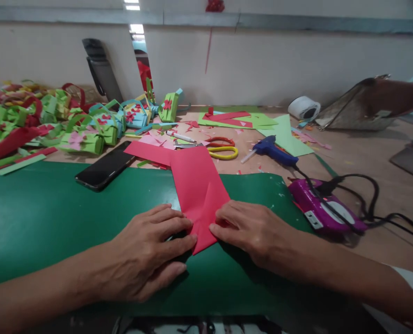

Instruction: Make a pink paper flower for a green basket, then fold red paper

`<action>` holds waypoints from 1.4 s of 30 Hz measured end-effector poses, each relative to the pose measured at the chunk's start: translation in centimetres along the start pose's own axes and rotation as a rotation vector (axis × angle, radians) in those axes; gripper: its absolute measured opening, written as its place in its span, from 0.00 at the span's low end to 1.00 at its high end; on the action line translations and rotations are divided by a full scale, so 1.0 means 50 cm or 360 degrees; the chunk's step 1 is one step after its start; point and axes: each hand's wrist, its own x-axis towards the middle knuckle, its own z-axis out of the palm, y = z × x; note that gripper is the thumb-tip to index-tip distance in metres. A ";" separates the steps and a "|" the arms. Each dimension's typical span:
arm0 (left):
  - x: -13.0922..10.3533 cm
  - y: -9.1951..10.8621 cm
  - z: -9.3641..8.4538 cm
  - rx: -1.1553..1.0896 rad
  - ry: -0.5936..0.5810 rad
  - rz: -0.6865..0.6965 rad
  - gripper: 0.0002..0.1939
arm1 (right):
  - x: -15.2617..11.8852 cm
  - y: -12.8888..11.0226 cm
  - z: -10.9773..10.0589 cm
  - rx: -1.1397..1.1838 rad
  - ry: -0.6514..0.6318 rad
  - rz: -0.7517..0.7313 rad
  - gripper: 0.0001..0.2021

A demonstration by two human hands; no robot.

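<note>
A red sheet of paper (195, 178), with a raised fold toward its near end, lies on the green mat (35, 218). My left hand (150, 250) is open at the paper's near left edge: its fingertips press on the edge, while the thumb rests apart on the mat. At the right edge, my right hand (251, 227) pinches the paper between thumb and curled fingers. A separate-looking red strip (150, 153) extends left from the sheet's far end; whether they are joined I cannot tell.
Left of the paper lies a black phone (105, 167). Beyond are scissors (223, 150), a pen (181, 136) and paper scraps. A blue glue gun (274, 150) and a purple power strip (326, 208) with cables sit right. Small paper bags (84, 134) pile up left, near a dark bottle (102, 69).
</note>
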 end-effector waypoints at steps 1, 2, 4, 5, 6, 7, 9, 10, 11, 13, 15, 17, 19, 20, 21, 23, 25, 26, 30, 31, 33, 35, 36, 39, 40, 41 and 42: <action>-0.001 0.000 -0.002 -0.0005 -0.0031 -0.0008 0.17 | -0.004 0.000 -0.002 0.0022 -0.0028 0.0010 0.13; -0.002 0.001 -0.004 -0.0011 -0.0060 -0.0013 0.17 | -0.009 -0.002 -0.003 0.0039 -0.0060 0.0020 0.14; -0.003 0.002 -0.006 -0.0014 -0.0097 -0.0013 0.18 | -0.017 -0.008 -0.004 0.0047 -0.0116 0.0039 0.16; -0.003 0.003 -0.006 -0.0006 -0.0106 -0.0010 0.18 | -0.020 -0.013 -0.002 0.0033 -0.0130 0.0047 0.16; -0.003 0.005 -0.006 0.0009 -0.0115 -0.0009 0.19 | -0.023 -0.018 0.001 0.0009 -0.0128 0.0050 0.17; -0.003 0.006 -0.006 0.0027 -0.0119 -0.0003 0.19 | -0.026 -0.023 0.004 -0.0029 -0.0109 0.0047 0.18; -0.002 0.009 -0.007 0.0067 -0.0114 0.0003 0.19 | -0.029 -0.036 0.011 -0.0145 -0.0029 0.0043 0.21; -0.001 0.010 -0.008 0.0081 -0.0104 0.0007 0.18 | -0.028 -0.043 0.013 -0.0214 0.0013 0.0045 0.21; 0.000 0.012 -0.010 0.0090 -0.0097 0.0012 0.18 | -0.027 -0.050 0.014 -0.0282 0.0038 0.0055 0.22; 0.002 0.014 -0.015 0.0117 -0.0087 0.0021 0.17 | -0.021 -0.063 0.010 -0.0376 0.0005 0.0082 0.21; 0.004 0.016 -0.021 0.0157 -0.0084 0.0023 0.17 | -0.014 -0.070 0.003 -0.0426 -0.0031 0.0111 0.19; 0.003 0.018 -0.024 0.0202 -0.0068 0.0018 0.16 | -0.014 -0.068 -0.001 -0.0464 0.0023 0.0152 0.15; -0.002 0.019 -0.022 0.0243 -0.0077 0.0010 0.18 | -0.024 -0.058 -0.001 -0.0503 0.0116 0.0213 0.13; -0.006 0.019 -0.019 0.0263 -0.0087 0.0005 0.18 | -0.034 -0.051 0.000 -0.0522 0.0146 0.0244 0.13; -0.010 0.019 -0.016 0.0279 -0.0087 -0.0009 0.19 | -0.045 -0.045 0.000 -0.0540 0.0159 0.0274 0.13; -0.016 0.015 -0.009 0.0290 -0.0068 -0.0026 0.19 | -0.067 -0.035 -0.002 -0.0556 0.0115 0.0312 0.15; -0.016 0.011 -0.006 0.0291 -0.0054 0.0010 0.19 | -0.084 -0.031 -0.008 -0.0572 0.0085 0.0355 0.16; -0.014 0.008 -0.007 0.0299 -0.0068 0.0052 0.20 | -0.088 -0.031 -0.012 -0.0578 0.0076 0.0377 0.16; 0.001 0.004 -0.018 0.0295 -0.0157 0.0287 0.25 | -0.080 -0.044 -0.012 -0.0610 0.0100 0.0411 0.15; 0.004 0.005 -0.020 0.0260 -0.0162 0.0319 0.26 | -0.072 -0.049 -0.008 -0.0613 0.0140 0.0404 0.16; 0.006 0.007 -0.020 0.0186 -0.0137 0.0331 0.27 | -0.055 -0.060 0.001 -0.0540 0.0233 0.0345 0.17; 0.006 0.007 -0.014 0.0148 -0.0089 0.0303 0.28 | -0.038 -0.068 0.003 -0.0336 0.0197 0.0233 0.19; 0.006 0.007 -0.009 0.0141 -0.0062 0.0298 0.29 | -0.031 -0.070 0.000 -0.0211 0.0112 0.0189 0.19; 0.005 0.004 0.003 0.0120 -0.0043 0.0318 0.29 | -0.020 -0.067 -0.021 0.0121 -0.0255 0.0238 0.26; 0.005 0.003 0.005 0.0110 -0.0048 0.0328 0.29 | -0.019 -0.063 -0.028 0.0198 -0.0325 0.0288 0.30; 0.005 0.001 0.005 0.0104 -0.0051 0.0334 0.28 | -0.017 -0.057 -0.032 0.0260 -0.0366 0.0349 0.32; 0.004 0.001 0.005 0.0103 -0.0052 0.0336 0.28 | -0.016 -0.050 -0.034 0.0304 -0.0389 0.0412 0.33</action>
